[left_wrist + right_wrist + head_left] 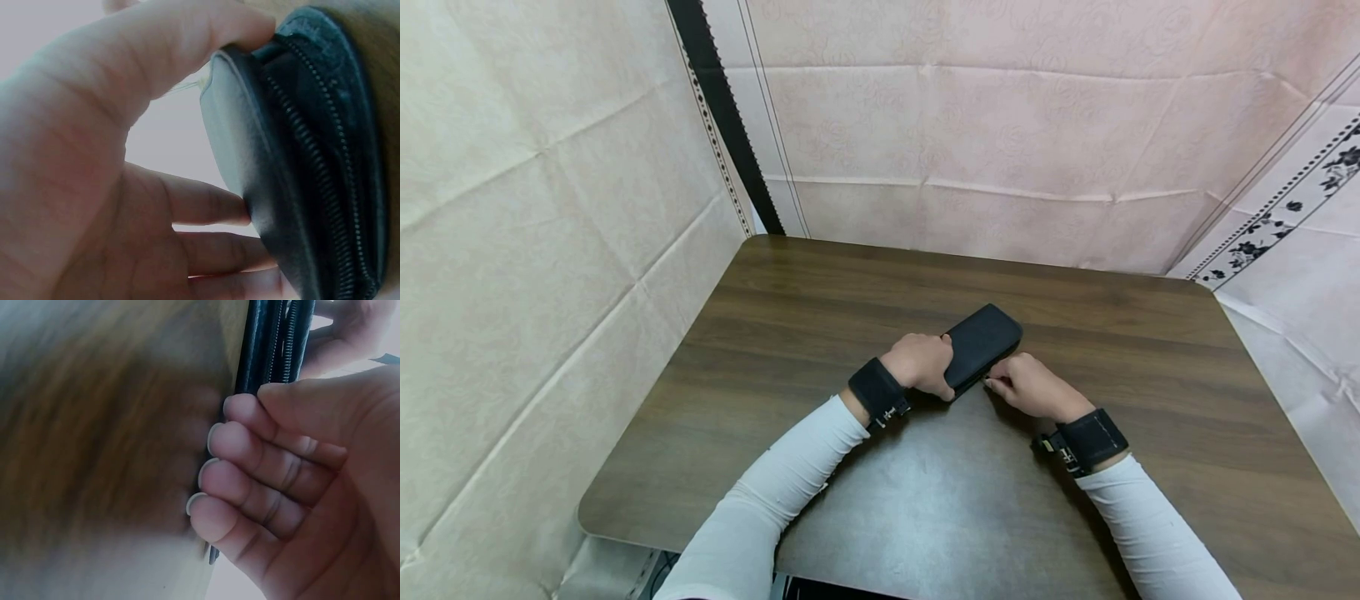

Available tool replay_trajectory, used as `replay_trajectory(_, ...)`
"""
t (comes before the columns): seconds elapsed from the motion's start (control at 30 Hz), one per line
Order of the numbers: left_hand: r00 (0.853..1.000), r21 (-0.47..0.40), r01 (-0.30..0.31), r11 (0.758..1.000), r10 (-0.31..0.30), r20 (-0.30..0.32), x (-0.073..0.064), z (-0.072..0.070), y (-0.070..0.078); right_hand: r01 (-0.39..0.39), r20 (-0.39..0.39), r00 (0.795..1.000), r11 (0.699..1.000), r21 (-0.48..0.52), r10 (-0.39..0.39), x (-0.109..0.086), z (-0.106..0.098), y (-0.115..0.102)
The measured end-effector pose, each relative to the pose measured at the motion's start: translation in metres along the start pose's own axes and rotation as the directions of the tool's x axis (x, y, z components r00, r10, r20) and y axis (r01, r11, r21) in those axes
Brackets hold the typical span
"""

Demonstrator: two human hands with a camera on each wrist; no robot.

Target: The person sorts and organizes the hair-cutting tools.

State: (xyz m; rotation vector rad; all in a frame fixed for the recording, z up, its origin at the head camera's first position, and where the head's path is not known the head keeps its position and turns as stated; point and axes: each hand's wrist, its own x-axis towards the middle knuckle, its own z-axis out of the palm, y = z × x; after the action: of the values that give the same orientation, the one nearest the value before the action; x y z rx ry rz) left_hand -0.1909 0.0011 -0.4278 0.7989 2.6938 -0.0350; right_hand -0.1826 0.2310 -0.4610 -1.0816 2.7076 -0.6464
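Note:
A black zip case, long with rounded corners, lies slantwise on the wooden table. My left hand grips its near left end. In the left wrist view, the thumb rests at the zip edge and the fingertips press the smooth face; the two rows of zip teeth stand apart there. At the case's right side, my right hand has its fingers curled. Its thumb and forefinger pinch at the zipper in the right wrist view; the zip pull itself is hidden by the fingertips.
The brown wood-grain table has rounded corners. Pale patterned cloth hangs behind it and along both sides. Below the front edge, a dark object shows partly. Black straps with small devices circle both wrists.

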Motion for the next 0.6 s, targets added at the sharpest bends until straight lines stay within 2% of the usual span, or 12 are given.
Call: replay_trajectory(0.6,1.000,0.015,0.000,1.000,0.000,-0.014,-0.0005,-0.0002,0.0005,0.014,0.005,1.000,1.000,0.014,-0.014,0.0009,0.0013,-0.0010)
